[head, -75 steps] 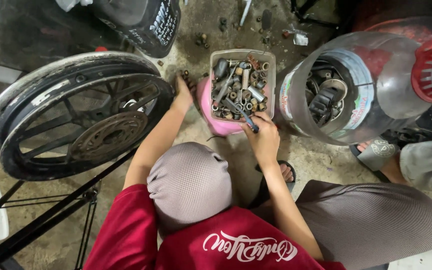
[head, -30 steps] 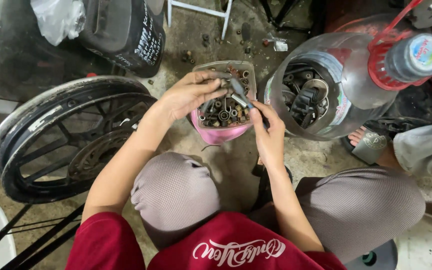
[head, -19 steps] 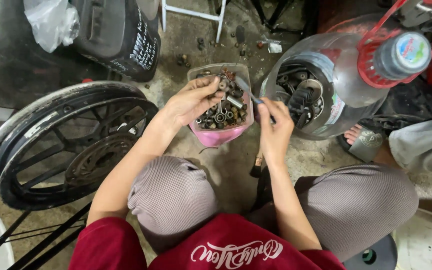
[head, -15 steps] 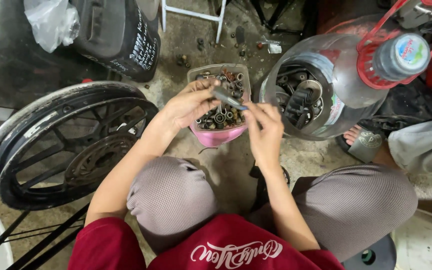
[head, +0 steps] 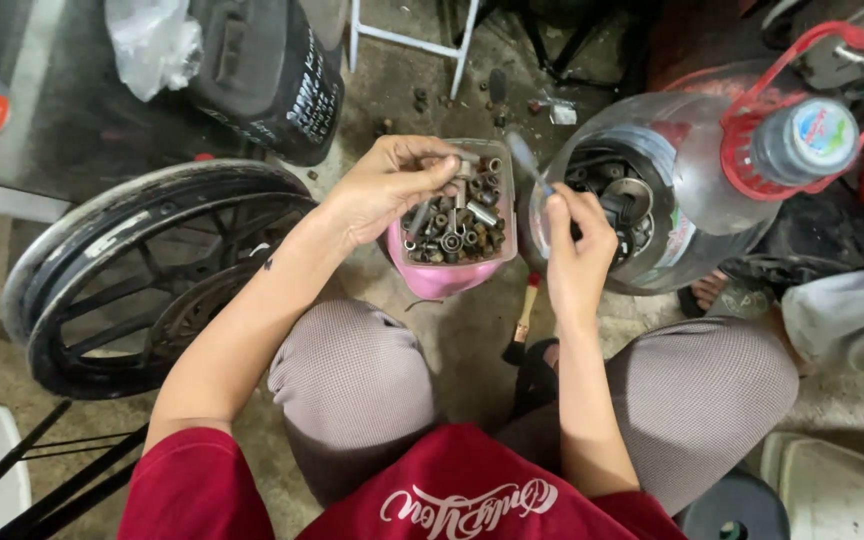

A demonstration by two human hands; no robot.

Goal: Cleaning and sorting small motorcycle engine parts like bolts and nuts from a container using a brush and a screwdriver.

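Left hand (head: 387, 190) pinches a small metal piece over the pink tub (head: 452, 275) of bolts. Right hand (head: 574, 240) grips a slim tool (head: 524, 158) — sorting's underway; matching them needs steady aim.

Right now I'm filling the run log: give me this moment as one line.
left hand: in pink tub of metal parts | right hand: holds thin tool above tub | wheel: on floor, left
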